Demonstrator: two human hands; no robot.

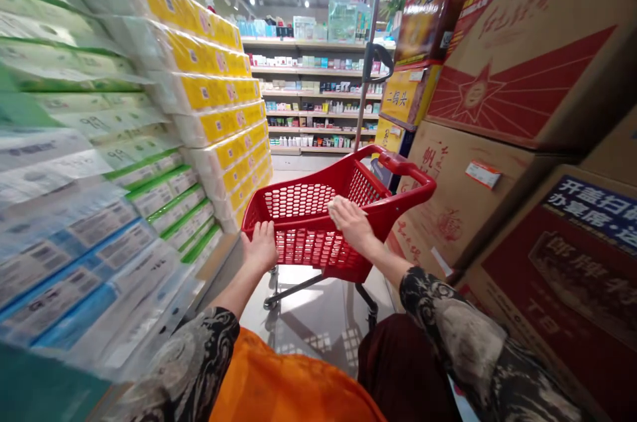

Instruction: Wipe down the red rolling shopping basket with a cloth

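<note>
A red plastic shopping basket cart (318,210) stands on a wheeled frame in front of me, in a narrow aisle. My left hand (259,246) grips the basket's near left rim, fingers curled over the edge. My right hand (351,221) rests on the near right rim and presses a small white cloth or tissue (338,204) against it. Inside the basket I see nothing. Its red handle (405,166) sticks up at the far side.
Stacked packs of tissue paper (124,143) wall the left side. Large cardboard cartons (522,110) are piled on the right. Shelves of small bottles and boxes (318,103) stand at the aisle's end. A metal pole (368,57) rises behind the basket. The floor (318,322) is glossy tile.
</note>
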